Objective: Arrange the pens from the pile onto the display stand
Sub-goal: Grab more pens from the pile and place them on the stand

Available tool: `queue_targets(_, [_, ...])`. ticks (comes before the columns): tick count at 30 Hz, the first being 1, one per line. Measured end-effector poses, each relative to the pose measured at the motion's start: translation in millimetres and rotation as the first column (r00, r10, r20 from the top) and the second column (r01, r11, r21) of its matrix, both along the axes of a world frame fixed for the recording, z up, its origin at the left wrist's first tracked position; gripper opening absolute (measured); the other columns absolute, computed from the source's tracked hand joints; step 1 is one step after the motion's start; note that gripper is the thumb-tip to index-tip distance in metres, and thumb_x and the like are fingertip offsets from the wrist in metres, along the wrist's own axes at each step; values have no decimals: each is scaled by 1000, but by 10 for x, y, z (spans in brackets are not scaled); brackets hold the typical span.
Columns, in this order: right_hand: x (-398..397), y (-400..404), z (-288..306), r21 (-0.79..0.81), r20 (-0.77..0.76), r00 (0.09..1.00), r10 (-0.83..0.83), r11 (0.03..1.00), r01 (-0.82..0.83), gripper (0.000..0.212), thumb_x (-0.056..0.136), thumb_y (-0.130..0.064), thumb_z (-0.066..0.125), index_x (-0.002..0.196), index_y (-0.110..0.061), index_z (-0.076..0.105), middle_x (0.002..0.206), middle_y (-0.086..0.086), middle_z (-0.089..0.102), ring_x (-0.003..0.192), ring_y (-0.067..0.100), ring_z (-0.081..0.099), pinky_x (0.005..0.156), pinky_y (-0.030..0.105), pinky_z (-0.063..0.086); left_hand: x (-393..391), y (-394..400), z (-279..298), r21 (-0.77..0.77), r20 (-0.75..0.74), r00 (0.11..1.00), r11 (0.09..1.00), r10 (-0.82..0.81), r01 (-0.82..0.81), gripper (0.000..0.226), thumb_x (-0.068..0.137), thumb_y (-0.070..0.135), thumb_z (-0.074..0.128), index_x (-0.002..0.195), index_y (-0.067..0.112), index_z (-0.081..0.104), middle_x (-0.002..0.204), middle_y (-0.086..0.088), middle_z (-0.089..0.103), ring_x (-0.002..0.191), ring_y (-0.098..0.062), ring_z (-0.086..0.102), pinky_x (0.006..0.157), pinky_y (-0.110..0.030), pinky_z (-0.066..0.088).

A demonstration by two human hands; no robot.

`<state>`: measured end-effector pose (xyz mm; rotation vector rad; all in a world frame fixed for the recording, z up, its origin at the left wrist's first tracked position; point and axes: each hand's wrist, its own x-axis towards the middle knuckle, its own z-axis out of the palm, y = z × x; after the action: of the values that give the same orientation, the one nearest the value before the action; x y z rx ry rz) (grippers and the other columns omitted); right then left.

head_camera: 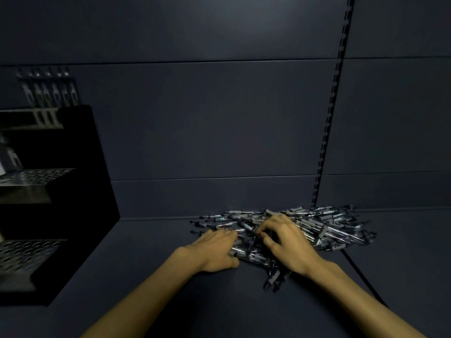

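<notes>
Both forearms reach in from the bottom of the view, and the left hand [214, 250] lies at the near left edge of the pile of pens [305, 228], fingers curled around a small bunch of pens [244, 252] that runs under the palm. The right hand [285, 240] sits just beside it on top of the heap, fingers bent and spread, fingertips pressed among the barrels as if picking some out; whether it actually pinches one I cannot tell. Here's the risk right away: the pens are slick, round and lie crossed every which way, so a bunch lifted from the heap likely drags neighbours along, and a few loose ones already poke out toward the near side at the counter [170, 301]. Pull too quickly and they may roll across that flat dark surface. A bundle held loosely in one hand could also fan out and slip on the way over. Farther left stands the display stand [80, 191], black, with stepped tiers of small holes, well apart from the pile, so the carry is long. Its top tier holds a row of standing pens [48, 91], and the lower tiers look mostly unfilled. The holes look narrow, the light is dim, and a badly aimed pen may knock its neighbours.
</notes>
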<state>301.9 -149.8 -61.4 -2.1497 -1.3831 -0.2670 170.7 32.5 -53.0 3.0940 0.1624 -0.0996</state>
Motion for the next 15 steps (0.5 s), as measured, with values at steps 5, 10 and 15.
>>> queue_targets(5, [-4,-8,-56,-14,63,998,19,1000,-18,21,99,-25,54,113,-27,70,114,-12,62,113,10,46,99,29,41,16,-3,7,27,-2,1000,1000,-8,9,35,92,40,55,116,14,50,121,-6,56,110,-26,54,89,-41,43])
queue_targets(10, [33,-6,-71,-36,95,995,22,999,-19,22,99,-29,53,116,-29,68,117,-13,62,117,9,42,101,31,41,-86,54,49,103,87,996,994,-26,17,31,94,33,52,119,16,44,100,-5,58,95,-29,58,79,-39,43])
queue_targets(15, [40,2,-85,-48,129,991,34,998,-28,24,99,-32,53,118,-30,67,119,-15,61,119,10,41,101,31,41,-272,225,42,137,168,986,990,11,-35,37,91,28,51,126,21,43,97,-5,63,92,-30,61,73,-38,41])
